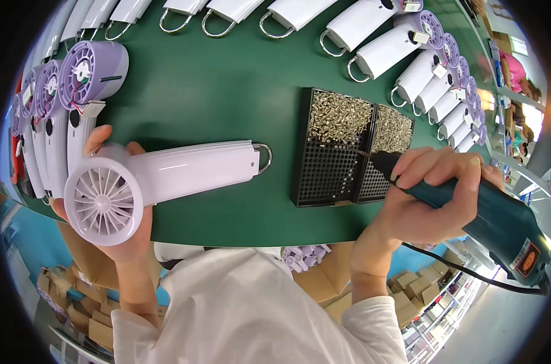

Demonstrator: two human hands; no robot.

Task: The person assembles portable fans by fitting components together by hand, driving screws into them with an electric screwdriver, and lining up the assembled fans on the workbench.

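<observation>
My left hand (133, 233) is wrapped round the round grilled head of a pale lilac handheld fan (196, 170). The fan's handle points right over the green table and ends in a metal loop. My right hand (436, 188) grips a dark teal electric screwdriver (500, 218) with a black cord. Its tip reaches over the black screw tray (330, 173), near the divider between the two compartments. Small screws (339, 118) are heaped at the far end of both compartments, and some sit in the holes. Whether a screw is on the tip is too small to tell.
Several fan bodies with purple heads and exposed wires stand in a row at the left (93, 73), with more white handles (299, 12) along the far edge and right side. Cardboard boxes (99, 315) and a box of purple parts (302, 258) lie below the green table (221, 115).
</observation>
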